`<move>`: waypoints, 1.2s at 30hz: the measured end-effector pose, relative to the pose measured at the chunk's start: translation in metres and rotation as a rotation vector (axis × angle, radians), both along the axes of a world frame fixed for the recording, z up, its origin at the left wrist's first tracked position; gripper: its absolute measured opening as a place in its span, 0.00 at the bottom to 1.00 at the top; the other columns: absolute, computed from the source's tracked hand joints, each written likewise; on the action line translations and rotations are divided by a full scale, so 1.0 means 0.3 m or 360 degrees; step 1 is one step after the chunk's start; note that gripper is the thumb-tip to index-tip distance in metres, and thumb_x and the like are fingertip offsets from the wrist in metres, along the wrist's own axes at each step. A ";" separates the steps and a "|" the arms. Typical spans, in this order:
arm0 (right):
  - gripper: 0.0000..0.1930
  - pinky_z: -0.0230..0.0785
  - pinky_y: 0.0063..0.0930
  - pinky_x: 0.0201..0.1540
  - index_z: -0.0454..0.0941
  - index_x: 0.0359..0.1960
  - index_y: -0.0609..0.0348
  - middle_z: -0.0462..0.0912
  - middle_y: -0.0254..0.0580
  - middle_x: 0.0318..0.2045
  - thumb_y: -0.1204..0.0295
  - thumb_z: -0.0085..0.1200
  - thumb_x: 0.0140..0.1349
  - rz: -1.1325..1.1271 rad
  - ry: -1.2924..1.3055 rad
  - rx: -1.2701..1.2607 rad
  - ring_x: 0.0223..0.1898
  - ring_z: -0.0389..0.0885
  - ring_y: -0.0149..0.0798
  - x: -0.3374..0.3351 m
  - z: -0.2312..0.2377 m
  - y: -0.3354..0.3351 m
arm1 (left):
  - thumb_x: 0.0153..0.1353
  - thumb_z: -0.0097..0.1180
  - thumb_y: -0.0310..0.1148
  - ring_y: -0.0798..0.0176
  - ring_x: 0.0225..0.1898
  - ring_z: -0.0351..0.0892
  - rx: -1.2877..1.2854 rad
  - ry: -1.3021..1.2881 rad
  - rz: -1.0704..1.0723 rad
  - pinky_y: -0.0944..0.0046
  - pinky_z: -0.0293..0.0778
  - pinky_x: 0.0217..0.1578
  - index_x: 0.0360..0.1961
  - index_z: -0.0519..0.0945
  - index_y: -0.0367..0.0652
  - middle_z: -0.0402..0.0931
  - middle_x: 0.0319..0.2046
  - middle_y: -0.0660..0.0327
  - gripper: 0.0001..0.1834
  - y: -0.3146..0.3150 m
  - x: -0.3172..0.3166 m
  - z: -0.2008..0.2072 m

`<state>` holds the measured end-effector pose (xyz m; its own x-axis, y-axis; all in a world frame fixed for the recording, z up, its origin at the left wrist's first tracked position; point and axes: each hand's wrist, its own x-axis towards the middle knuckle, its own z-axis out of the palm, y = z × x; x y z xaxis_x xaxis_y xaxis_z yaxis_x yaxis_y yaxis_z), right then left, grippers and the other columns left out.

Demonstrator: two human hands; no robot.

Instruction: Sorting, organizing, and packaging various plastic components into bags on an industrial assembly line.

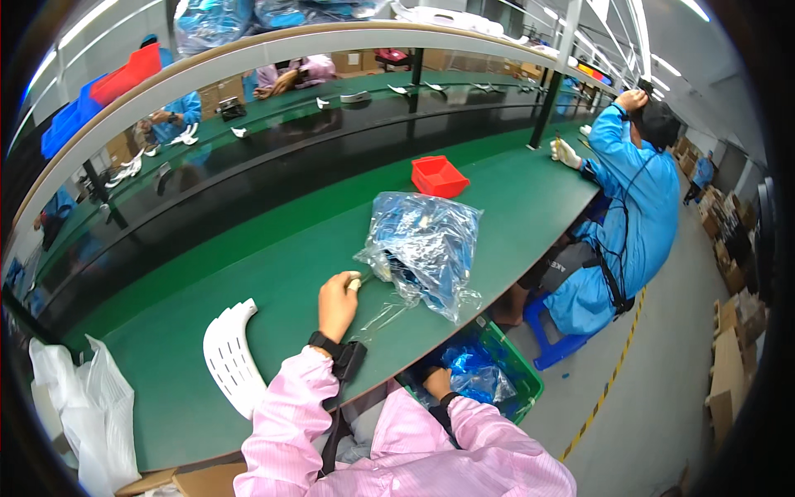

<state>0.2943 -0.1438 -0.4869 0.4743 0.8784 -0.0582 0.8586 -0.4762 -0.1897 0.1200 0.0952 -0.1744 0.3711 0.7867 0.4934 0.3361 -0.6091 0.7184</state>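
My left hand [337, 305] rests on the green table with its fingers curled together, a pale covering on one fingertip. Whatever it may hold is too small to make out. Just beyond it lies a clear plastic bag [424, 240] with blue contents, its loose film trailing toward me. My right hand [436, 383] reaches down into a green crate [523, 377] below the table edge; its fingers are hidden. Blue film-wrapped pieces [476, 373] fill that crate. To the left of my left forearm sits a white curved slotted plastic part [232, 356].
A small red bin [439, 176] stands behind the bag. White foam wrapping [87, 406] hangs at the table's left end. A co-worker in blue [638, 224] sits at the right on a blue stool [551, 340]. A dark conveyor belt [248, 166] and an overhead shelf [331, 33] run beyond the table.
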 end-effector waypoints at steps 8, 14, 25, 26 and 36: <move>0.07 0.71 0.37 0.42 0.80 0.27 0.62 0.83 0.43 0.25 0.74 0.65 0.46 -0.0071 0.0327 0.1121 0.30 0.81 0.44 0.064 0.460 -0.113 | 0.54 0.55 0.21 0.67 0.29 0.82 -0.0485 -0.0017 -0.0145 0.68 0.76 0.31 0.39 0.82 0.32 0.83 0.29 0.53 0.11 -0.072 -0.117 0.064; 0.06 0.71 0.22 0.31 0.81 0.33 0.63 0.84 0.39 0.25 0.74 0.62 0.55 -0.0471 0.1078 0.1232 0.28 0.81 0.27 0.081 0.798 -0.195 | 0.50 0.58 0.23 0.59 0.28 0.84 -0.0496 0.0405 -0.0095 0.63 0.75 0.29 0.36 0.82 0.38 0.82 0.25 0.52 0.10 -0.122 -0.152 0.080; 0.09 0.74 0.31 0.39 0.75 0.39 0.64 0.80 0.46 0.35 0.77 0.56 0.57 0.0480 0.0544 0.1677 0.36 0.82 0.45 -0.107 1.106 0.108 | 0.49 0.64 0.27 0.46 0.55 0.70 0.0061 0.0397 0.0386 0.53 0.65 0.54 0.53 0.73 0.40 0.73 0.51 0.48 0.27 -0.129 -0.151 0.119; 0.09 0.73 0.32 0.38 0.76 0.38 0.64 0.80 0.48 0.34 0.77 0.57 0.56 0.0577 0.0424 0.1711 0.36 0.81 0.49 -0.124 1.106 0.142 | 0.48 0.65 0.28 0.45 0.56 0.68 0.0238 0.0325 0.0463 0.53 0.63 0.56 0.54 0.72 0.40 0.71 0.53 0.48 0.29 -0.135 -0.126 0.130; 0.11 0.68 0.38 0.42 0.75 0.39 0.64 0.75 0.46 0.33 0.73 0.56 0.55 0.0448 0.0345 0.1281 0.39 0.75 0.49 -0.114 1.026 0.173 | 0.39 0.72 0.39 0.41 0.60 0.60 0.0164 0.1030 -0.0016 0.45 0.57 0.58 0.68 0.54 0.43 0.62 0.59 0.44 0.55 -0.183 -0.045 0.049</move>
